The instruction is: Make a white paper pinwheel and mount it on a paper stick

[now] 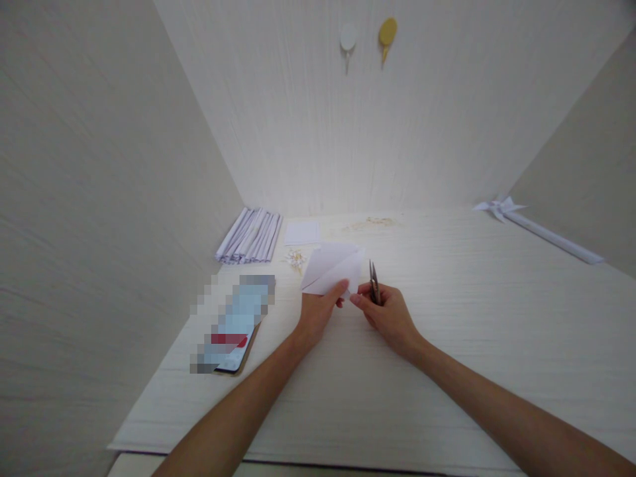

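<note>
A square white sheet of paper (330, 262) is pinched near its lower right corner by my left hand (318, 315), the thumb lying on top. Slanting lines, folds or cuts, run across the sheet. My right hand (392, 318) is closed round a small pair of dark metal scissors (374, 285), whose blades point away from me, slightly apart. The right thumb and forefinger meet at the paper's near corner; whether they grip it I cannot tell. Just beyond my left hand lies a small pile of pins (295, 258), white and yellowish.
Rolled paper sticks (251, 237) are stacked at the back left, beside flat white squares (303, 233). A phone (238, 331) lies at the left. A paper pinwheel (499, 208) on a stick rests along the right wall. Two hooks (348, 38) hang on the back wall.
</note>
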Motion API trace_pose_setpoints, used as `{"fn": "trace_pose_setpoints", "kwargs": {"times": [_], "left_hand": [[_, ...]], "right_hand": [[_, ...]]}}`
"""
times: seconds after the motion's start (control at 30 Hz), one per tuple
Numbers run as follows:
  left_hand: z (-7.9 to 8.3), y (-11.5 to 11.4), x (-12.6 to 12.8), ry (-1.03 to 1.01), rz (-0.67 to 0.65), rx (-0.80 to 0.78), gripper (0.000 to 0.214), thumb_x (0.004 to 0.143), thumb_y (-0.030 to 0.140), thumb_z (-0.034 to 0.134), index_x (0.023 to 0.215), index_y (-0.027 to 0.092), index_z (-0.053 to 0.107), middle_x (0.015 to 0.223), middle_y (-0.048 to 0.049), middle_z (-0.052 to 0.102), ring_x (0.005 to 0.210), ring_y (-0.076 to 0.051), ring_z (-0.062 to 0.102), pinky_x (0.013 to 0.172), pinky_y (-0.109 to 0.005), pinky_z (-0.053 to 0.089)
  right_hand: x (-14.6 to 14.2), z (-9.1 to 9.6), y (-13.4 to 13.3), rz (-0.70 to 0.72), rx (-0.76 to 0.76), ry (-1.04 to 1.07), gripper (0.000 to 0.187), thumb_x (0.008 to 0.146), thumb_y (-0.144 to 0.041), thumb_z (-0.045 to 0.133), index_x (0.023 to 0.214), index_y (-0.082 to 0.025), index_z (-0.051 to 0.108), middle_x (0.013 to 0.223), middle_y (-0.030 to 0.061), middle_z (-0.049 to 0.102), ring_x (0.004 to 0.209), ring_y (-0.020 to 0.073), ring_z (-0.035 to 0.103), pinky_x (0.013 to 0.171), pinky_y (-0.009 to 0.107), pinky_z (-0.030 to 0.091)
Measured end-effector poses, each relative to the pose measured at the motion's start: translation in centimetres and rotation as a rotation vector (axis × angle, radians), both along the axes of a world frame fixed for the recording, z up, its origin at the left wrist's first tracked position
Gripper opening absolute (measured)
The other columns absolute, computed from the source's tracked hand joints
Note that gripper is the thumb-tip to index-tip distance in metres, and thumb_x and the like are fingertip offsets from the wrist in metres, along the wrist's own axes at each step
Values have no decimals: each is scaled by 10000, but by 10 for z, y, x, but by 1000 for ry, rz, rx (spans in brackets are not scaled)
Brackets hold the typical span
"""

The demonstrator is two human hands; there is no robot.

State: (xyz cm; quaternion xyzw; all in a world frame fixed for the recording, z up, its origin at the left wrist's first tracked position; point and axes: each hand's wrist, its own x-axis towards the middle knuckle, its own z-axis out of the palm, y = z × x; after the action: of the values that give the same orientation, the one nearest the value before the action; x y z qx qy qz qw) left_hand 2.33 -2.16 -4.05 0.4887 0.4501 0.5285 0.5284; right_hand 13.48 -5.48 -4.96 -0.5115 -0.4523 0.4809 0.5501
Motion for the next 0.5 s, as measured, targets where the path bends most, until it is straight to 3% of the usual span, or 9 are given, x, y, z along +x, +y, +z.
{"fn": "trace_pose_setpoints", "kwargs": {"times": [0.5], "left_hand": [[2, -4, 4, -215, 37, -138, 178, 494, 212, 673, 652, 194, 595, 686, 3, 583, 552, -99, 489, 393, -180, 354]], "right_hand": [[-2, 1, 0, 16, -22, 37, 232, 622, -376, 583, 625, -161, 495, 369, -103, 307, 311, 33, 229, 295, 171, 152]]}}
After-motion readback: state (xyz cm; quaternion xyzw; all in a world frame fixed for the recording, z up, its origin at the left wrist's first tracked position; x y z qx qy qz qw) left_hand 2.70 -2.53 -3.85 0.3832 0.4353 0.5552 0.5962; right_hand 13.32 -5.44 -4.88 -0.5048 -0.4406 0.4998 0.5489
